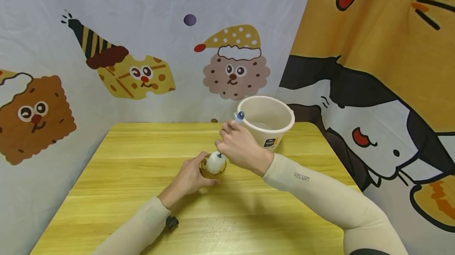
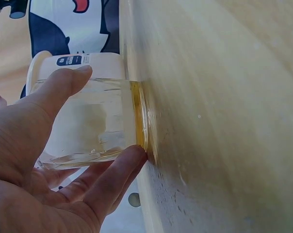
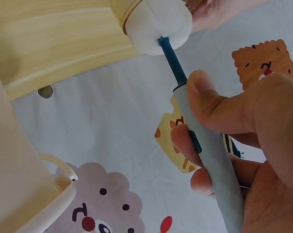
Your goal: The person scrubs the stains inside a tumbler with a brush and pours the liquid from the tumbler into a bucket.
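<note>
Glass at table centre, base down; can't tell if it's touching. Left hand at its 8 o'clock, thumb and fingers wrapped round the sides. Right hand at its 2 o'clock, gripping brush by the grey handle, which leans toward 1 o'clock. White sponge head sits in the mouth, partly sticking out. Bucket at 1–2 o'clock of glass.

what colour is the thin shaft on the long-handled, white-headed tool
The thin shaft is dark blue, clearest in the right wrist view.
</note>
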`<state>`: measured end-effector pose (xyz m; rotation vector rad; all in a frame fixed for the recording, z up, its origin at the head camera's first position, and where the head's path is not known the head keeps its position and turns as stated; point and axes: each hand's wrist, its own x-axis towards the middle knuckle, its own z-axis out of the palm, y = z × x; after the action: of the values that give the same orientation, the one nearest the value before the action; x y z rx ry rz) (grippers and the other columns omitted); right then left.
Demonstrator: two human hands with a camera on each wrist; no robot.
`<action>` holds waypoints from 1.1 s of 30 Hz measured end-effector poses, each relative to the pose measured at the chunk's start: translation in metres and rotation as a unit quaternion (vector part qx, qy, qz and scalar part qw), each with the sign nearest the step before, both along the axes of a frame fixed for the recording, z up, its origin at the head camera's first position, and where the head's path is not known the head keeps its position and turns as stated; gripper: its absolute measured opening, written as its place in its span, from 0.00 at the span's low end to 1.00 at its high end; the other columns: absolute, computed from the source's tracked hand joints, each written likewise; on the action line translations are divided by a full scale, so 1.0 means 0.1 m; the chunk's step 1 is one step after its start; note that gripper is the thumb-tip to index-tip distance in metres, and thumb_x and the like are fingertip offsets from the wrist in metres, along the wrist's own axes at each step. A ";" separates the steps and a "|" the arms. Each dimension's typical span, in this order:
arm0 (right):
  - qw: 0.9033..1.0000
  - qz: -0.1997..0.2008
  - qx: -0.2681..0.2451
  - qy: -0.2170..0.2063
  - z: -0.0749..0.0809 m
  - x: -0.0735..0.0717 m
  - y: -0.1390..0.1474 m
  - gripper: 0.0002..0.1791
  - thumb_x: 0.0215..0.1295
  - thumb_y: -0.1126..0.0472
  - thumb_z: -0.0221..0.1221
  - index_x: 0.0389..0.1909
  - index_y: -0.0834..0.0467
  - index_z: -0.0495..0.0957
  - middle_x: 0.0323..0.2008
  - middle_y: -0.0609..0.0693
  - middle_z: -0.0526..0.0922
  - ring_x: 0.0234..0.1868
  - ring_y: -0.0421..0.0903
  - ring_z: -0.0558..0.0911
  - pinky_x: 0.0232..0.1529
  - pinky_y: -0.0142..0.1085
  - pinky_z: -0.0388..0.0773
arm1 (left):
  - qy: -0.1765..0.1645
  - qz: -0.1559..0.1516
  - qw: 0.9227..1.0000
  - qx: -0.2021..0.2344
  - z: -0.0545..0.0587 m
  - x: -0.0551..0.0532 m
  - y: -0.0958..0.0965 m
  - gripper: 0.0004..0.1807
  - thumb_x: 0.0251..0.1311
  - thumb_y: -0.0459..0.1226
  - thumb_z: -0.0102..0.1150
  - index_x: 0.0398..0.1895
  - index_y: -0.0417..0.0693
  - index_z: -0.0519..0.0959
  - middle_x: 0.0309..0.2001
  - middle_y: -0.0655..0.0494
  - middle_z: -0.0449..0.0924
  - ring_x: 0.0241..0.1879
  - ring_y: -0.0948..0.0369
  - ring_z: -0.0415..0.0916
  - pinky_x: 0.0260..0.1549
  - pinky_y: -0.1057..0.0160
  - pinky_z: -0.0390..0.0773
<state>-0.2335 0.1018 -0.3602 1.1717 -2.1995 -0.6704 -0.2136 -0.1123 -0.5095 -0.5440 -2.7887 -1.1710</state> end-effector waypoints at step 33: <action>1.000 -0.017 0.016 -0.011 0.01 0.12 -0.01 0.12 0.56 0.52 0.84 0.35 0.44 0.90 0.36 0.45 0.93 0.47 0.48 0.82 0.62 0.44 0.71 | -0.001 0.004 1.000 -0.006 0.01 -0.01 0.00 0.45 0.50 0.50 0.98 0.69 0.54 0.81 0.57 0.46 0.94 0.55 0.48 0.93 0.48 0.50 0.95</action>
<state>-0.2217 0.1008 -0.3593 1.1644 -2.2400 -0.7114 -0.2142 -0.1126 -0.5083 -0.5320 -2.7983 -1.1556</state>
